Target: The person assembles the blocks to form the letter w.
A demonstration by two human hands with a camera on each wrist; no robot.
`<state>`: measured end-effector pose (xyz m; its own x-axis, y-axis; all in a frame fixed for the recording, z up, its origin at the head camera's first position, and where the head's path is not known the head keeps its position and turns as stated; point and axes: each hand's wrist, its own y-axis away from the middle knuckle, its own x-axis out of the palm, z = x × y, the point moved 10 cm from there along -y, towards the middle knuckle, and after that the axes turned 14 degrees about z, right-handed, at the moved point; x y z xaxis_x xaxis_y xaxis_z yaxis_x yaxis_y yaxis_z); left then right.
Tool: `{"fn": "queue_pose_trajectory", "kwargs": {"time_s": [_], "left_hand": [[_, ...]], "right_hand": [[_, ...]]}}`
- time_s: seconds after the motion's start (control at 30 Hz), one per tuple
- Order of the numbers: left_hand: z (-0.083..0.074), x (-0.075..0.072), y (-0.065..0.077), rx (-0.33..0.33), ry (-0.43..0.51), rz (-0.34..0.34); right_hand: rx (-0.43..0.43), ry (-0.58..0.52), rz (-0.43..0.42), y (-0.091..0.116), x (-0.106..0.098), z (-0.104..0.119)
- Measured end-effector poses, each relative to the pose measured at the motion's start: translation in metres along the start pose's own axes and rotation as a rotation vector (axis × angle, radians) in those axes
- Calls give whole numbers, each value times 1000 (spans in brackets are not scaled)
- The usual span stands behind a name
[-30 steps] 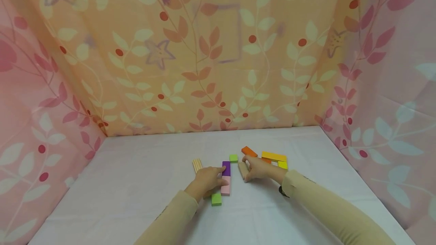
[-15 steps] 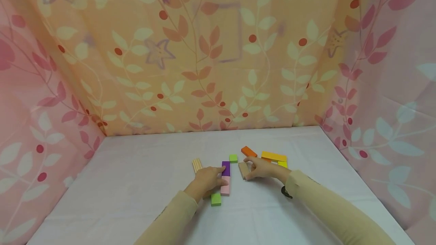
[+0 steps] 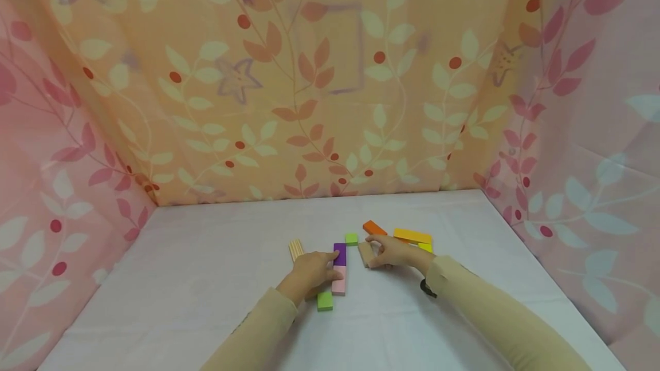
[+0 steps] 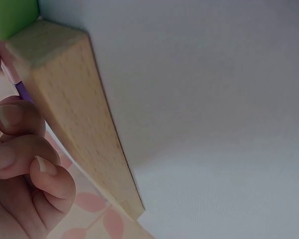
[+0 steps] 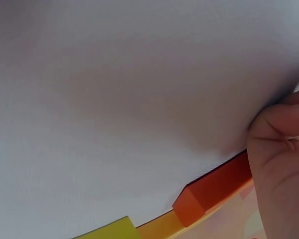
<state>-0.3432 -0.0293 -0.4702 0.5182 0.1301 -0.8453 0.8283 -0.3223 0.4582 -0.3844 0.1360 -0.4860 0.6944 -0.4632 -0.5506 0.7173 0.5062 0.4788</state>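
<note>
The right hand (image 3: 394, 251) pinches a plain wooden block (image 3: 365, 254) between its forefinger and thumb; the block is pale tan, oblong and undyed, and sits near the middle of the worktop (image 3: 206, 279), slightly slanted, part of it hidden by the fingers.

The left hand (image 3: 311, 271) touches two blocks with thumb and forefinger spread apart, its other fingers curled in. The forefinger is on the purple block (image 3: 339, 252), a deep violet oblong; the thumb is on the pink block (image 3: 338, 288), which is pale and similarly shaped. The two lie end to end in one straight line, just left of the wooden block.

Under the left hand is a long wooden bar (image 4: 82, 109), light brown with short dark grain flecks, its end against a bright lime block (image 3: 325, 301). Beyond that hand lies a pale piece with lengthwise stripes (image 3: 295, 248).

A small green block (image 3: 351, 239) sits just beyond the purple one. An orange block (image 3: 374, 227), a long amber block (image 3: 412, 236) and a yellow block (image 3: 425, 247) lie near the right hand.
</note>
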Motion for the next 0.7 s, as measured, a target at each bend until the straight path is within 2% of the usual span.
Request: {"fn": "queue_pose_trajectory", "kwargs": {"time_s": [0.13, 0.4, 0.53, 0.7], "left_hand": [[2, 1, -1, 0, 9, 1], [1, -1, -1, 0, -42, -9], [2, 0, -3, 0, -36, -6], [0, 2, -3, 9, 0, -6]], "right_hand": [[19, 3, -3, -2, 1, 0], [15, -2, -6, -3, 0, 3], [-11, -25, 0, 1, -1, 4], [-99, -24, 4, 9, -12, 3]]}}
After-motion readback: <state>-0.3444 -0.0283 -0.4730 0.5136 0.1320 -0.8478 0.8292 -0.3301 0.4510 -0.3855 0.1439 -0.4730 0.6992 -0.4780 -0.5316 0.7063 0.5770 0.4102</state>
